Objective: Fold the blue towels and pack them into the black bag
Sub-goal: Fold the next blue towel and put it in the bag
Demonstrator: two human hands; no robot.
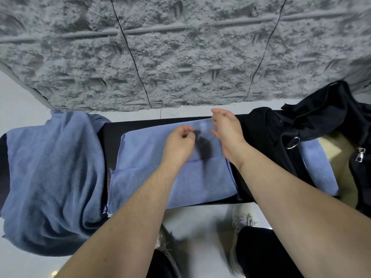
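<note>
1. A folded blue towel (170, 177) of soft microfibre lies flat in the middle of the black surface (112, 129), a rough rectangle with a stitched hem running across it and a second layer showing along its near edge.
2. The left hand (179, 144) hovers over the towel's far half, fingers loosely curled, holding nothing that can be made out; motion blur leaves it unclear whether the fingertips touch the cloth.
3. The right hand (226, 130) hangs just right of the left one above the towel's far right corner, fingers relaxed and slightly bent, holding nothing.
4. Left of the folded towel, a heap of unfolded blue towels (54, 177) drapes in thick, fleecy folds over the surface's end and down towards the floor.
5. Right of the folded towel sits the black bag (301, 125), limp fabric with a metal ring and zip pulls, its top open; another folded blue towel (319, 169) lies inside.
6. Beyond the surface stands a rough, grey, stone-textured wall (180, 57).
</note>
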